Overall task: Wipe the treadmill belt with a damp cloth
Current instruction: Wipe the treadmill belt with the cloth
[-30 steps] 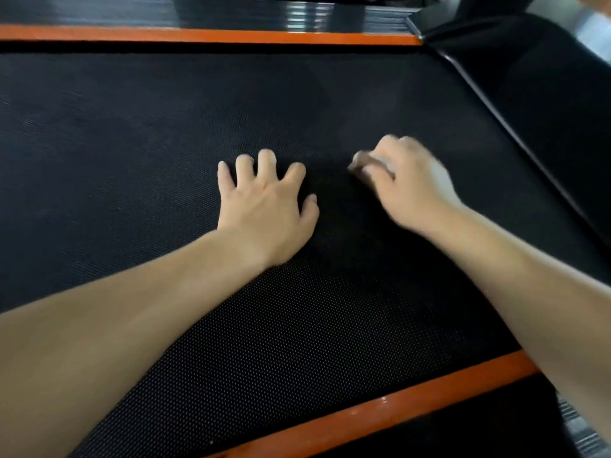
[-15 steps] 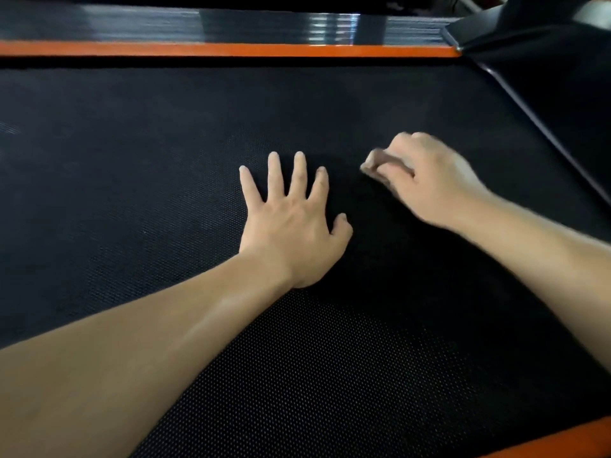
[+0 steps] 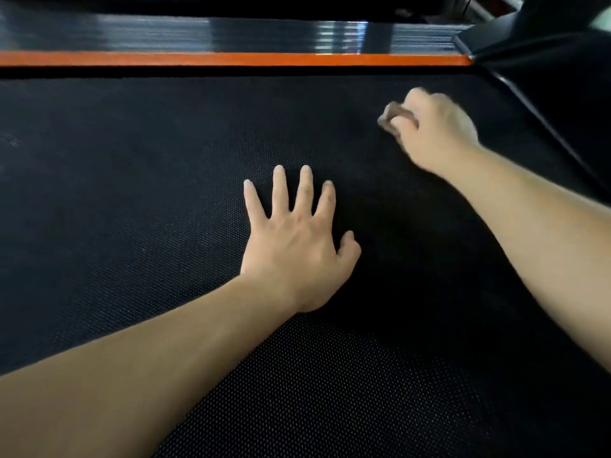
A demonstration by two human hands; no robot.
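The black textured treadmill belt (image 3: pixel 132 193) fills most of the view. My left hand (image 3: pixel 294 246) lies flat on the belt near the middle, fingers spread and straight. My right hand (image 3: pixel 433 127) is farther away and to the right, its fingers curled round a small brownish-grey cloth (image 3: pixel 391 115). Only a corner of the cloth shows past the fingers, blurred, down against the belt.
An orange side rail (image 3: pixel 231 58) runs along the far edge of the belt, with a glossy ribbed black strip (image 3: pixel 198 34) beyond it. At the right a black motor cover (image 3: pixel 562 81) borders the belt along a slanted edge.
My right hand with the cloth has slid away from me and to the right along the belt. My left hand has straightened its fingers and stays pressed on the belt.
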